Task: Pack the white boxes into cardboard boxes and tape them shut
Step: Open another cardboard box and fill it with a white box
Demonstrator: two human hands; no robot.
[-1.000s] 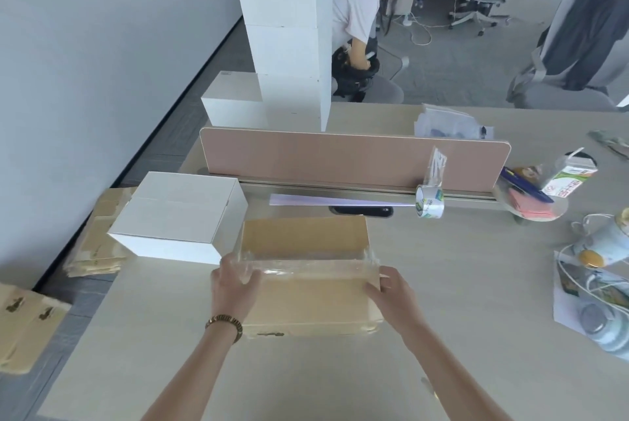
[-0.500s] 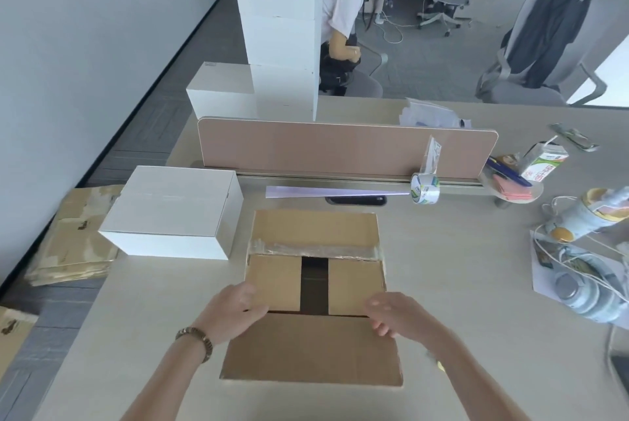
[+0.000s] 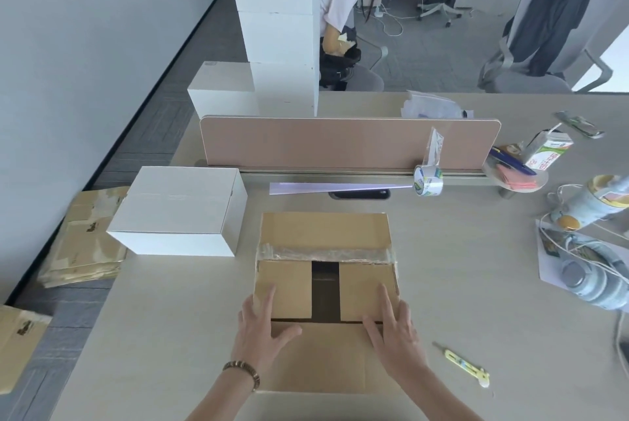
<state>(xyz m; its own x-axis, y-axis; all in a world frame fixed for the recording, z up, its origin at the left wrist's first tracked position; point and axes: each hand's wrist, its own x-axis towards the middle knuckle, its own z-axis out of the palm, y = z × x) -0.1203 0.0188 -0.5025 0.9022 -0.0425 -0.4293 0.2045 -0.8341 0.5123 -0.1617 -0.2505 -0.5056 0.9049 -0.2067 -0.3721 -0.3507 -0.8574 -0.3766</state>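
Head view, the only one. Cardboard box [image 3: 325,271] sits on the desk [image 3: 476,301] right in front of the person, top partly undone: far flap lies flat w/ a crinkled strip of clear tape [image 3: 323,254] across its near edge, two inner flaps are folded in w/ a dark gap between them, near flap lies out flat toward the person. Left hand [image 3: 263,330] & right hand [image 3: 394,328] both rest flat on the near ends of the inner flaps, fingers straight & spread, pressing, gripping nothing.

Progress, as a judgement: early. Can't tell what, if anything, is inside; the gap shows only dark. One white box [image 3: 180,209] waits on the desk just left of the carton, apart from it. More white boxes [image 3: 279,25] stand stacked beyond the divider [image 3: 340,143]. So packing isn't visibly done, and closing plus taping are left. Tape roll [image 3: 428,180] leans at the divider's foot, well apart from the hands; yellow utility knife [image 3: 466,366] lies near the right forearm. Flattened cartons [image 3: 85,240] are piled on the floor at left; probably stock for later.

Writing: tape roll has green print, too small to read. Drink carton [image 3: 548,151] at right has red & green print, not legible. Dark marks on the floor cartons, unreadable. Small label on a far white box, unreadable.
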